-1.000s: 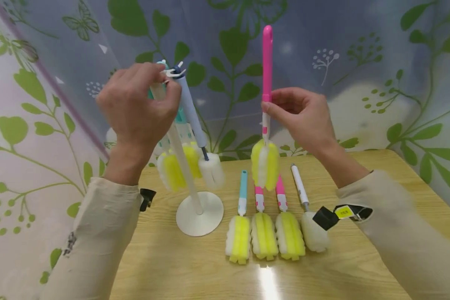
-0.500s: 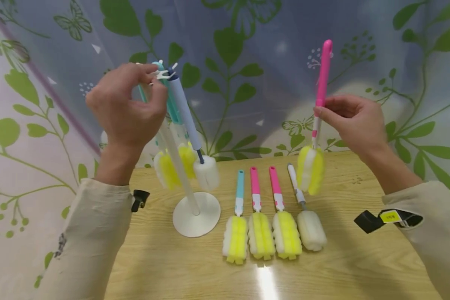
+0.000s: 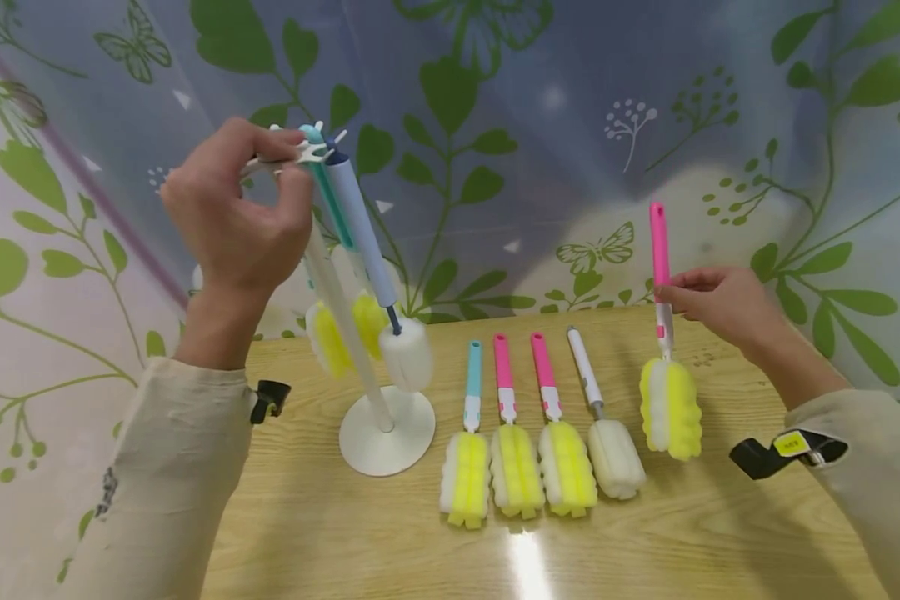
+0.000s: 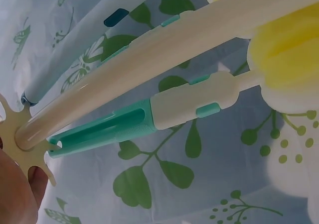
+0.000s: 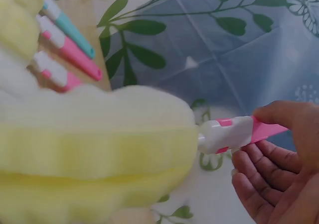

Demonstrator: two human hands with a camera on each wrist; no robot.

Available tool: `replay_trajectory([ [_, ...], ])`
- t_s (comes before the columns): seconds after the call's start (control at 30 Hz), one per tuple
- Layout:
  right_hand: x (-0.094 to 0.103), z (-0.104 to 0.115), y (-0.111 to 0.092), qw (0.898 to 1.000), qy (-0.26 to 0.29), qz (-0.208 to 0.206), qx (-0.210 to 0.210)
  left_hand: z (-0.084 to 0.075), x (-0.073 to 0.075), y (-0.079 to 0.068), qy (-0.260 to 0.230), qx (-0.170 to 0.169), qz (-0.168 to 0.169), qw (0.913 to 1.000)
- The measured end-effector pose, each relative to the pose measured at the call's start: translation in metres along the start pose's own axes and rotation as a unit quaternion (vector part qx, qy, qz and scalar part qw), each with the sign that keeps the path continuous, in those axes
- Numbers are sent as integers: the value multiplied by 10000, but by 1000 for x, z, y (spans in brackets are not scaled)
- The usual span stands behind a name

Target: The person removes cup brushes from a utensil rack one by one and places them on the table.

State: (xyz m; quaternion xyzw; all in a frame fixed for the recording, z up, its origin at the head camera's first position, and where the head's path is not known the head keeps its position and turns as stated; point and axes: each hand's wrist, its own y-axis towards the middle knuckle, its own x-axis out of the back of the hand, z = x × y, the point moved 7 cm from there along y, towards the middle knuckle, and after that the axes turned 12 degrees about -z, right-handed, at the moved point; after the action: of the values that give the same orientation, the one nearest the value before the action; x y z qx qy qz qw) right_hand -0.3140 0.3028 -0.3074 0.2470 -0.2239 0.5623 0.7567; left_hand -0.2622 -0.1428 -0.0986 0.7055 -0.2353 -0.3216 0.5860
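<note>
My right hand (image 3: 723, 304) pinches a pink-handled sponge brush (image 3: 671, 408) by its handle, thumb against fingers; its yellow-and-white sponge hangs down at the right, and I cannot tell whether it touches the table. My left hand (image 3: 236, 204) pinches the hooked top of a white stand (image 3: 347, 321). From that top hang a pale blue brush (image 3: 362, 233) with a white sponge and turquoise-handled brushes (image 4: 132, 122) with yellow-and-white sponges, partly hidden behind the pole. The stand's round base (image 3: 387, 442) sits on the table.
Laid in a row on the wooden table (image 3: 390, 533) are a turquoise-handled brush (image 3: 466, 475), two pink-handled brushes (image 3: 516, 467) and a white-handled brush (image 3: 617, 458) with a white sponge. A leaf-patterned curtain (image 3: 480, 208) hangs behind the table.
The right hand has carried the pink-handled brush from above the row to the right, then lowered it beside the white-handled brush. The left hand keeps its grip on the stand's top.
</note>
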Motion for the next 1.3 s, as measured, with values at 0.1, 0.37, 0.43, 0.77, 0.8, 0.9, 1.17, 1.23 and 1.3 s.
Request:
replay_trajectory([
  [0.1, -10, -14, 0, 9994, 57, 339, -32, -3, 3, 1, -97, 11, -27, 9999],
  [0.37, -39, -51, -1, 9934, 125, 1093, -317, -8, 7, 2, -235, 86, -20, 9997],
  [0.43, -48, -57, -1, 9911, 126, 1254, -429, -7, 6, 3, -211, 90, -13, 9997],
  [0.77, -76, -77, 0, 9850, -422, 1606, -467, 1, 2, 2, -347, 271, 350, 9984],
  [0.8, -78, -79, 0, 9842, -497, 1640, -441, 1, 2, 2, -353, 290, 420, 9981],
  [0.9, -83, -83, -1, 9816, -658, 1744, -405, -1, 1, 2, -306, 325, 583, 9973],
  [1.17, -93, -87, 0, 9782, -1036, 1776, -275, -4, 5, 4, 154, 297, 727, 9968],
  [1.23, -95, -88, 0, 9781, -1015, 1795, -272, -5, 6, 4, 332, 267, 682, 9968],
  [1.3, -98, -88, 0, 9774, -952, 1858, -329, -6, 9, 4, 553, 252, 635, 9961],
])
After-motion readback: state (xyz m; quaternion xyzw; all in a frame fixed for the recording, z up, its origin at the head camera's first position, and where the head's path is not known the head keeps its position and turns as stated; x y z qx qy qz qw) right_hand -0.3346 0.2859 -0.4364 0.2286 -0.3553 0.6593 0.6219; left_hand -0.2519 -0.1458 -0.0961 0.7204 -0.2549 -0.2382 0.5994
